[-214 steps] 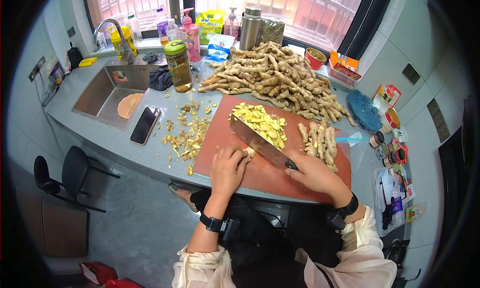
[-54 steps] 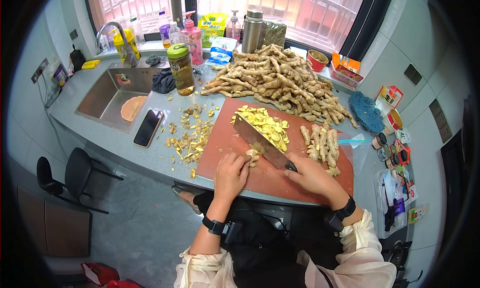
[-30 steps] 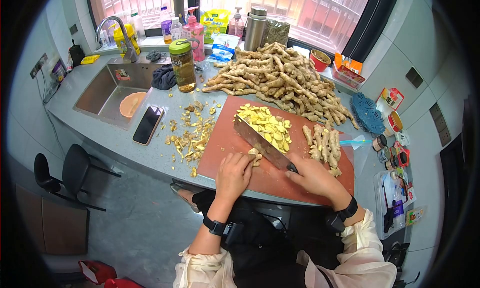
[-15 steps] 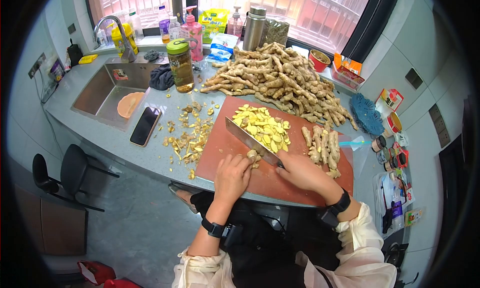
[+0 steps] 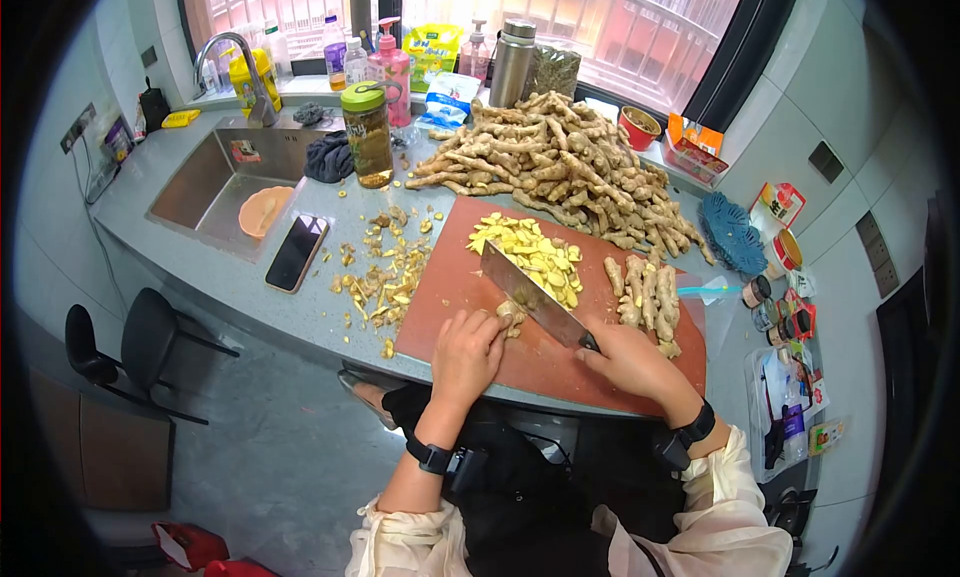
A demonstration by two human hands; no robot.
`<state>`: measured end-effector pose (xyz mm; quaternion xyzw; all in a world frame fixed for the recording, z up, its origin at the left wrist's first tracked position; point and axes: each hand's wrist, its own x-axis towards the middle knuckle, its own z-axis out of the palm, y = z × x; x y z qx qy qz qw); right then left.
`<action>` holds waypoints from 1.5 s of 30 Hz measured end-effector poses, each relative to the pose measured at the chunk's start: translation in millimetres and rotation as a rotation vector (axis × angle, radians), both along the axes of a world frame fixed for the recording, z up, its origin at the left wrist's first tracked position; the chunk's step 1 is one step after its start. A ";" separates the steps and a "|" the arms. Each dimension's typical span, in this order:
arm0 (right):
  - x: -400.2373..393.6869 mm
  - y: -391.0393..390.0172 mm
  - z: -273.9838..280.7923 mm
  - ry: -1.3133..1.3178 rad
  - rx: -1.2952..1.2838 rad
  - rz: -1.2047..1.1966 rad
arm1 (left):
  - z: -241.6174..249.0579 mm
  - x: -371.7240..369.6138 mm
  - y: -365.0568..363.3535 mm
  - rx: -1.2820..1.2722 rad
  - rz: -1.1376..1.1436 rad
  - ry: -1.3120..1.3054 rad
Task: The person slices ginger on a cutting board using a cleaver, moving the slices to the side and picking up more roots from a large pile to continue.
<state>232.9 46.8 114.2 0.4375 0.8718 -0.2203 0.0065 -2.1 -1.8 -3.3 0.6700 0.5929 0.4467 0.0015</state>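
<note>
My right hand [image 5: 632, 359] is wrapped around the black handle of a cleaver [image 5: 535, 295], whose broad blade slants up and left over the reddish-brown cutting board [image 5: 440, 317]. Under my left hand [image 5: 468, 352], the fingers are curled onto a piece of ginger root [image 5: 513, 319] right beside the blade. Pale yellow ginger slices [image 5: 530, 255] lie heaped behind the blade, which partly covers them. Several whole ginger roots [image 5: 648, 295] rest side by side on the board's right part.
A large pile of ginger [image 5: 570, 167] stands behind the board. Ginger scraps [image 5: 385, 277] are scattered at its left, near a phone [image 5: 297, 254], a green-lidded bottle [image 5: 367, 137] and the sink [image 5: 190, 192]. Jars [image 5: 768, 312] and a blue dish [image 5: 733, 232] line the right side.
The cleaver and my right hand have shifted right and slightly down along the ginger. My left hand stays on the ginger piece. The whole view has moved slightly.
</note>
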 end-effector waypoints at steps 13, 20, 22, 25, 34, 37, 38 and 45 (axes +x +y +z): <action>-8.3 -3.9 8.7 0.007 0.010 0.012 | 0.4 -0.3 -0.5 -0.003 0.001 -0.009; -22.7 -1.8 2.7 -0.033 0.032 0.012 | -0.7 -0.1 1.5 -0.013 -0.002 0.010; -29.0 3.8 -3.6 -0.016 0.053 0.030 | -0.5 0.0 1.8 -0.012 -0.003 0.010; -35.8 7.0 -5.6 -0.008 0.076 0.045 | -1.0 1.0 1.1 -0.014 0.001 0.009; -23.5 -5.4 2.7 -0.040 0.021 0.000 | -1.5 -0.3 1.5 -0.022 0.005 0.006; -26.5 1.0 -3.8 -0.023 0.009 -0.004 | -2.2 -0.3 2.6 -0.033 0.004 0.002; -28.6 4.4 -8.4 0.015 0.009 0.004 | -2.5 0.1 2.3 -0.038 0.005 0.009; -66.6 32.2 -21.7 0.060 0.020 0.013 | 1.8 -0.7 -0.4 -0.024 0.005 -0.010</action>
